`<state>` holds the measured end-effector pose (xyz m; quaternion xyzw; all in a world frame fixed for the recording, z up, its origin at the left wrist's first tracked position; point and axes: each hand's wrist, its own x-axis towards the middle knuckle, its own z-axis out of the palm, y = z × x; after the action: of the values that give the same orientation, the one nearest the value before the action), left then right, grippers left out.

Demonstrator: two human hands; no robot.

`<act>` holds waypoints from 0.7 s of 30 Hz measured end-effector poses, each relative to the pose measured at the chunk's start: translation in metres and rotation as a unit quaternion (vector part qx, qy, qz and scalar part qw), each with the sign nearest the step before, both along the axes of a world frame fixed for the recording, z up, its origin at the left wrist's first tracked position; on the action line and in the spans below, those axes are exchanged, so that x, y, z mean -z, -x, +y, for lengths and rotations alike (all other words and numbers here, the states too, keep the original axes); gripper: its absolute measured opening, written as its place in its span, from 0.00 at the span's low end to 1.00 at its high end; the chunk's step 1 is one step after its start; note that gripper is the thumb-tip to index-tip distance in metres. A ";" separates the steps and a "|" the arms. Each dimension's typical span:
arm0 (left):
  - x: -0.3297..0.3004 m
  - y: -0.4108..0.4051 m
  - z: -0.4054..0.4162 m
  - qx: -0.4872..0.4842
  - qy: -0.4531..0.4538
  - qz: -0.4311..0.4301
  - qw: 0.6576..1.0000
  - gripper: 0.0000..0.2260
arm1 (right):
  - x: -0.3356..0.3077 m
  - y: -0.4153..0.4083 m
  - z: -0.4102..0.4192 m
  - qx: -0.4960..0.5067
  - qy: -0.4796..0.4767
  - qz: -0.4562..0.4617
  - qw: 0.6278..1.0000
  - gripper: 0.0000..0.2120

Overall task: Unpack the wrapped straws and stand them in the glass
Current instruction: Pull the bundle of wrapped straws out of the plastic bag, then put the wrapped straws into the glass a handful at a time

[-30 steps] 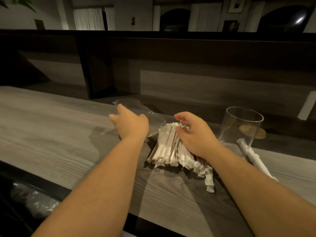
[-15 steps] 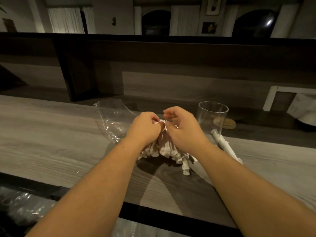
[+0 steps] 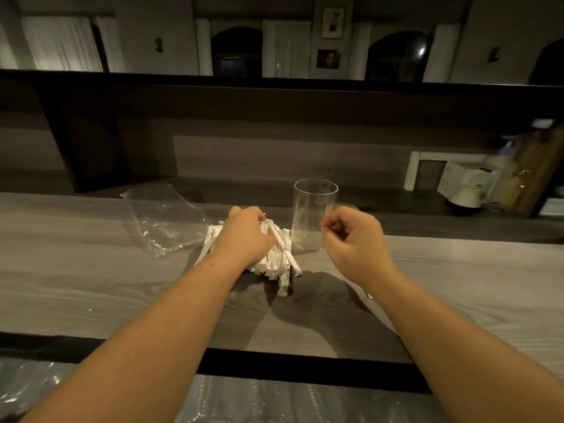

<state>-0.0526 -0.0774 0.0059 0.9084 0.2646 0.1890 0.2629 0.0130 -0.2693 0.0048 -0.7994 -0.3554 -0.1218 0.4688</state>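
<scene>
The left hand (image 3: 244, 233) grips one white paper-wrapped straw (image 3: 282, 248) over the pile of white wrapped straws (image 3: 274, 264) on the grey wooden counter (image 3: 91, 285). The right hand (image 3: 354, 239) has curled fingers; whether it pinches something I cannot tell. The clear empty glass (image 3: 311, 215) stands upright just behind the pile.

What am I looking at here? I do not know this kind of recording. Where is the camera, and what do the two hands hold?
The camera sits on a person's head, looking forward and down at their bare arms over a grey wooden counter. The left hand pinches one wrapped straw above a pile of wrapped straws. The right hand is curled with its fingertips pinched; it may hold a torn bit of wrapper, too small to tell. An empty glass stands upright behind, and a crumpled clear plastic bag lies left of the pile.
</scene>
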 end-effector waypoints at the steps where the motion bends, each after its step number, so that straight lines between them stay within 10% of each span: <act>1: 0.001 -0.003 -0.001 0.000 0.002 -0.006 1.000 0.18 | 0.001 -0.006 -0.005 0.020 0.006 0.011 1.000 0.07; 14: 0.005 -0.032 0.004 -0.036 0.017 -0.094 0.995 0.29 | -0.002 -0.072 0.002 0.094 0.240 0.151 0.954 0.09; 21: 0.000 -0.022 0.010 -0.104 -0.132 0.053 0.984 0.18 | 0.000 -0.074 0.003 0.089 0.292 0.121 0.944 0.11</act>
<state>-0.0310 -0.0669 0.0057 0.9115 0.3434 0.2004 0.1055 0.0867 -0.2664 0.0046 -0.9384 -0.2434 0.0439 0.2413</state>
